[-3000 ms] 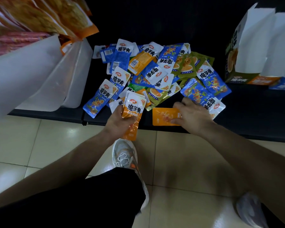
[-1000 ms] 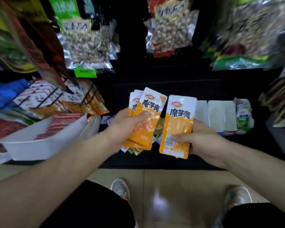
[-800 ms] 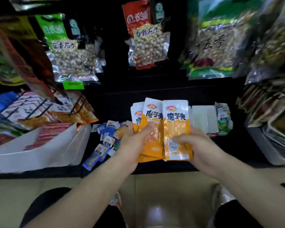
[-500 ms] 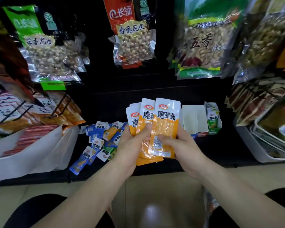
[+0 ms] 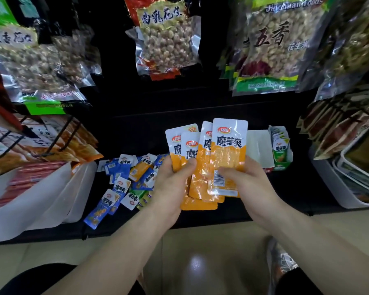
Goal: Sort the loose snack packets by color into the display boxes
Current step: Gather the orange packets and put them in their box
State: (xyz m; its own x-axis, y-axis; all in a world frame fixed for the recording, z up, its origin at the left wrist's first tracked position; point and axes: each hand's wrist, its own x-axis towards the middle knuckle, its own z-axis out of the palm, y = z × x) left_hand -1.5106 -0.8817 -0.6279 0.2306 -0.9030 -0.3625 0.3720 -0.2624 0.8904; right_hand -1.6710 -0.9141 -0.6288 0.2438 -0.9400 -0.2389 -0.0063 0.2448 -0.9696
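Dim shop racks rise ahead, and over the lowest black shelf (image 5: 285, 201) I hold a fan of orange snack packets (image 5: 200, 177) upright, white ends up. My left hand (image 5: 170, 186) grips the fan's lower half, with the thumb pressed across the fronts and the fingers curled behind. My right hand (image 5: 251, 186) pinches the frontmost orange packet (image 5: 228, 154), thumb on its face beside the barcode, fingers behind it; this packet overlaps the right side of the fan.

Just left of my left hand and farther back, loose packets (image 5: 124, 184) lie in a heap on the shelf, mostly blue, with one orange and some green among them. Right of the fan, farther back, stands an open display box (image 5: 282, 165) with green packets upright in it. On its left is a white cardboard box (image 5: 259, 145), partly hidden by the fan.

At the left end of the shelf sits a white plastic tub (image 5: 41, 201) holding red sticks. Bags of peanuts (image 5: 166, 39) hang above. Near me are beige floor tiles (image 5: 200, 252) and one grey shoe (image 5: 282, 262).
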